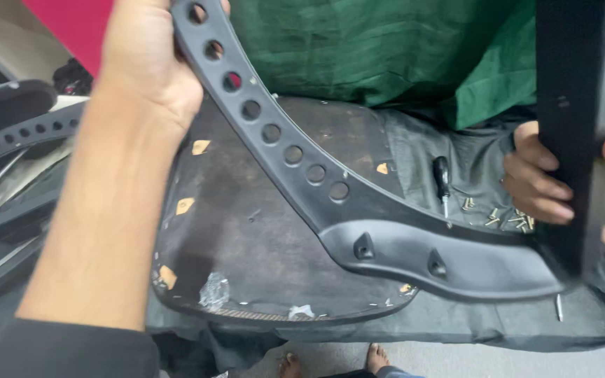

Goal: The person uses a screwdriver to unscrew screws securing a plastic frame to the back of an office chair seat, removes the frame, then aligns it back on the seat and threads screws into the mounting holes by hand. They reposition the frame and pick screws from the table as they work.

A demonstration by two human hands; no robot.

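Observation:
My left hand (145, 63) grips the upper end of a black plastic chair arm bracket (386, 245), a curved piece with a row of round holes. The bracket slants down to the right over the dark underside of an upturned chair seat (246, 210). My right hand (537, 185) is closed around a black upright bar (572, 105) at the bracket's lower right end. A small black-handled screwdriver (442, 175) lies on grey cloth just left of my right hand, beside a pile of several brass screws (505, 218).
A green cloth (386, 49) hangs behind the seat. A second perforated black arm bracket (22, 129) lies at the left with other chair parts. One loose screw (559, 306) rests near the seat's front edge. Bare feet (376, 357) show on the floor below.

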